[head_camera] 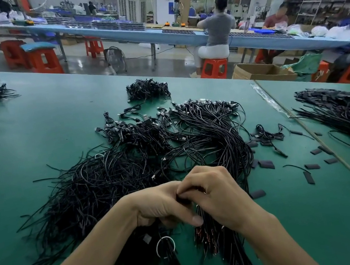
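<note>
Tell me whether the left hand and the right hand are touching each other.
Touching. The head view shows the left hand pressed against the right hand at the curled fingers, with no gap, both gripping the black cable bundle.

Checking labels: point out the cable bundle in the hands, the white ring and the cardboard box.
cable bundle (pixel 219 246): head view, stripped lower ends.
white ring (pixel 157 248): head view, left arc.
cardboard box (pixel 251 70): head view, open flap.

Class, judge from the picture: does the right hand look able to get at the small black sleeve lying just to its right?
Probably yes: only bare mat lies between the right hand and the sleeve. But it grips the cable bundle, so it would have to let go first.
</note>
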A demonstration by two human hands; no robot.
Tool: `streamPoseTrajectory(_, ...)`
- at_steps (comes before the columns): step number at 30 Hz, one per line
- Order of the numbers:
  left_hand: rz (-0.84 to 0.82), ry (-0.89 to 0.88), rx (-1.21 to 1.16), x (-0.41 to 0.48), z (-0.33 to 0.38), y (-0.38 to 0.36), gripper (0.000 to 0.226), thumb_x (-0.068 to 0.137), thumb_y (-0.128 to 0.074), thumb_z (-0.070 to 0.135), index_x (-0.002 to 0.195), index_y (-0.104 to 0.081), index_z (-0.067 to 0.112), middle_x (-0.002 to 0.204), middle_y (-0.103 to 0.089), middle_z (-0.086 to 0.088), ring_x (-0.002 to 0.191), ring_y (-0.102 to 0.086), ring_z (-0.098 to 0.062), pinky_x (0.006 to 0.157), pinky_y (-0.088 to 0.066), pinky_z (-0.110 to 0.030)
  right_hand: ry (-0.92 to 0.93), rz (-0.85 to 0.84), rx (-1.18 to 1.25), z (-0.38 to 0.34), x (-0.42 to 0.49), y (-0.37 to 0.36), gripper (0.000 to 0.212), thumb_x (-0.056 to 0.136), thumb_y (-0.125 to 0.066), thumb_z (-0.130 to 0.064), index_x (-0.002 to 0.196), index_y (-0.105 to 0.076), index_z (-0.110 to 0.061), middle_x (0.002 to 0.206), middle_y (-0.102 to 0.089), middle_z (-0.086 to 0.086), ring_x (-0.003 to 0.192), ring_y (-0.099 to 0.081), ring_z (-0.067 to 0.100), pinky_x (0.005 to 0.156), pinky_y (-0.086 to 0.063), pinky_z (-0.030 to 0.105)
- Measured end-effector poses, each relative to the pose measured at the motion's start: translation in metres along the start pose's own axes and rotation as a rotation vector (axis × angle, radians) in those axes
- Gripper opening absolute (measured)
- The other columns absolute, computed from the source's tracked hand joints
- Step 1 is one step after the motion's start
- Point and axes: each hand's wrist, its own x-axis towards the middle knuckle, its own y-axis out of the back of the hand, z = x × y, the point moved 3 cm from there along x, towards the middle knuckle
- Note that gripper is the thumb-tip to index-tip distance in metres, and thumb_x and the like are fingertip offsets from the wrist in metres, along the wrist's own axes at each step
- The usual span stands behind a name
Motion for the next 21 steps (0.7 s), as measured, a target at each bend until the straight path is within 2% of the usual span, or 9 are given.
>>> streamPoseTrajectory(3,0.034,-0.008,-0.010,0.001,-0.002,-0.002,0.028,0.070,-0.077,0.001,0.078,-0.056,0.018,0.057,-0.042,0.006,0.044,-0.034,-0.004,0.039,-0.027,-0.017,-0.005,-0.027,-0.086,-0.001,0.001,0.000,0.013,0.093,-0.065,-0.021,0.093,-0.076,-0.028,0.095,-0.064,-0.014,0.089,-0.059,0.003,0.082,-0.052,0.026)
streamPoseTrajectory(7,0.065,-0.060,-0.077,0.000,-0.001,-0.002,0.018,0.075,-0.071,0.006,0.083,-0.058,0.016,0.065,-0.050,0.003,0.052,-0.042,-0.008,0.047,-0.033,-0.020,-0.016,-0.035,-0.173,0.002,-0.002,-0.001,0.012,0.097,-0.059,-0.022,0.097,-0.070,-0.023,0.098,-0.062,-0.009,0.092,-0.058,0.008,0.084,-0.051,0.030)
streamPoseTrajectory(10,0.073,-0.083,-0.234,0.000,0.000,0.000,0.011,0.082,-0.061,0.004,0.089,-0.059,0.011,0.068,-0.056,-0.001,0.056,-0.053,-0.009,0.051,-0.046,-0.019,-0.019,0.026,-0.139,0.008,-0.004,0.003,0.008,0.097,-0.060,-0.020,0.094,-0.066,-0.025,0.096,-0.062,-0.011,0.091,-0.057,0.004,0.084,-0.048,0.024)
streamPoseTrajectory(12,0.055,-0.090,-0.367,-0.002,0.001,0.003,0.009,0.092,-0.056,0.005,0.099,-0.062,0.005,0.078,-0.065,-0.007,0.065,-0.062,-0.014,0.060,-0.054,-0.023,-0.021,0.081,-0.125,0.011,-0.004,0.008,0.010,0.096,-0.061,-0.019,0.093,-0.065,-0.028,0.092,-0.061,-0.014,0.088,-0.057,0.001,0.080,-0.045,0.017)
streamPoseTrajectory(15,0.041,-0.089,-0.421,-0.002,-0.001,0.005,0.028,0.099,-0.049,0.023,0.109,-0.063,0.000,0.094,-0.070,-0.014,0.080,-0.069,-0.020,0.072,-0.059,-0.028,-0.008,0.132,-0.076,0.011,-0.004,0.012,0.019,0.094,-0.064,-0.015,0.100,-0.057,-0.031,0.081,-0.060,-0.014,0.080,-0.059,0.003,0.072,-0.042,0.012)
streamPoseTrajectory(18,0.051,-0.060,-0.451,-0.003,-0.005,0.006,0.034,0.096,-0.051,0.035,0.096,-0.071,0.007,0.089,-0.069,-0.016,0.074,-0.069,-0.023,0.068,-0.060,-0.031,0.016,0.161,-0.056,0.008,-0.003,0.014,0.027,0.093,-0.065,-0.011,0.101,-0.050,-0.032,0.077,-0.059,-0.013,0.075,-0.058,0.006,0.066,-0.042,0.013)
streamPoseTrajectory(21,0.072,-0.040,-0.357,-0.001,-0.008,0.004,0.034,0.098,-0.051,0.036,0.085,-0.075,0.016,0.082,-0.067,-0.011,0.064,-0.066,-0.020,0.059,-0.057,-0.029,0.023,0.159,-0.138,0.006,-0.003,0.010,0.021,0.095,-0.062,-0.011,0.099,-0.051,-0.029,0.083,-0.056,-0.014,0.080,-0.055,0.006,0.071,-0.047,0.020)
